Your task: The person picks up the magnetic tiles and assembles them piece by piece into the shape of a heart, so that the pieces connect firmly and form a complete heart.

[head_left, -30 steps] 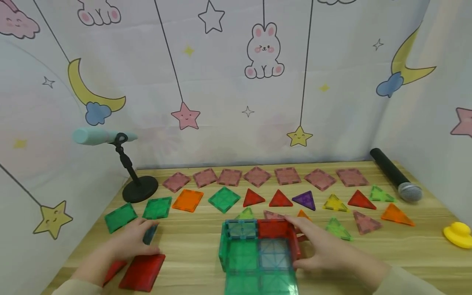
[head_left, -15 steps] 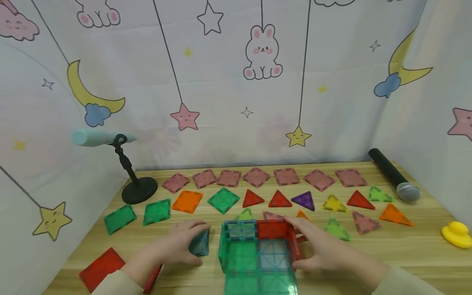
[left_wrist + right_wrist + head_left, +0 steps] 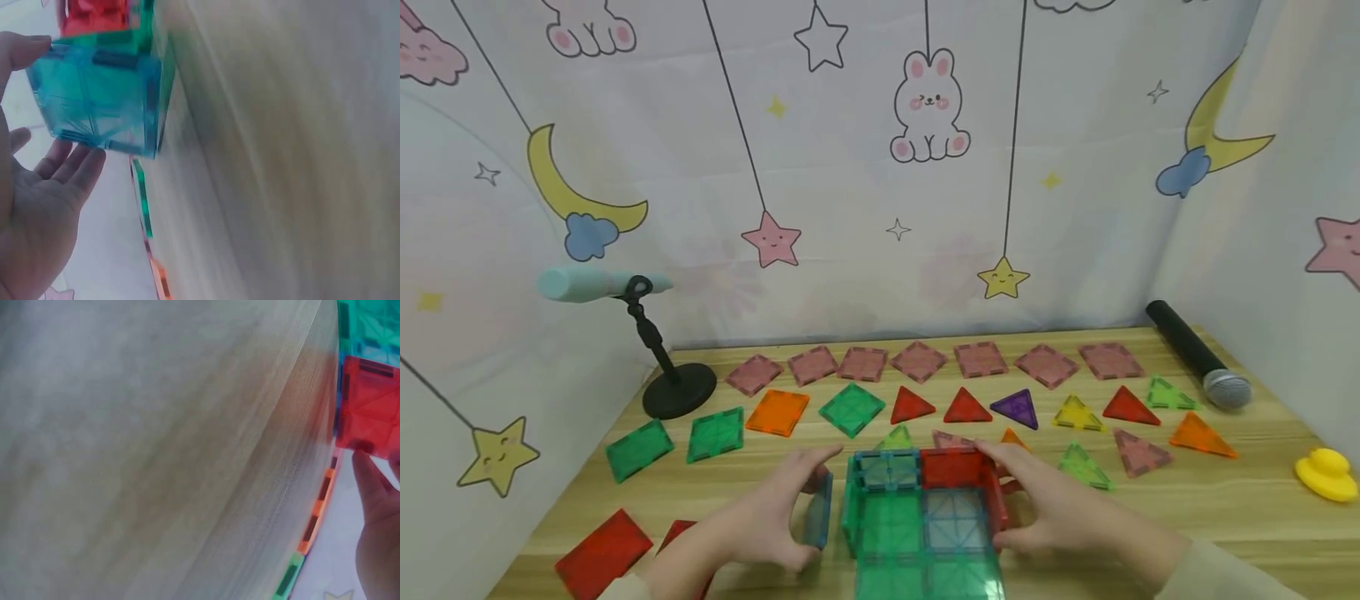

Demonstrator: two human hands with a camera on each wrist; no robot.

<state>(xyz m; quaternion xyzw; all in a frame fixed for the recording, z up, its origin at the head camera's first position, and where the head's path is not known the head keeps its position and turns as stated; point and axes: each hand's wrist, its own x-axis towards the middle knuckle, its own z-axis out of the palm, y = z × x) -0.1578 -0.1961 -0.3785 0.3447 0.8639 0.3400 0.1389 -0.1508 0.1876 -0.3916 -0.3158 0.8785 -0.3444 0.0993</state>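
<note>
Between its thumb and fingers, my left hand [image 3: 756, 521] holds a translucent blue square magnetic tile [image 3: 818, 510] on edge, just left of a low box of magnetic tiles [image 3: 891, 521]. The left wrist view shows that blue tile [image 3: 94, 100] gripped by opposite edges. The box has green and clear-blue floor tiles, a green left wall, and a back wall part blue, part red. My right hand [image 3: 1048, 500] grips the red right wall tile [image 3: 995, 500] from outside. Fingertips meet the edge of that red tile [image 3: 372, 406] in the right wrist view.
Red square tiles [image 3: 604, 554] lie at front left. Rows of pink squares [image 3: 980, 360], green squares [image 3: 715, 435] and coloured triangles [image 3: 967, 407] lie behind the box. A stand [image 3: 677, 390], a microphone [image 3: 1198, 354] and a yellow duck [image 3: 1326, 475] stand near the edges.
My left hand has carried the blue tile rightward from beside the red squares to the box's left side, and the tile now stands more upright. The right hand has stayed at the red wall.
</note>
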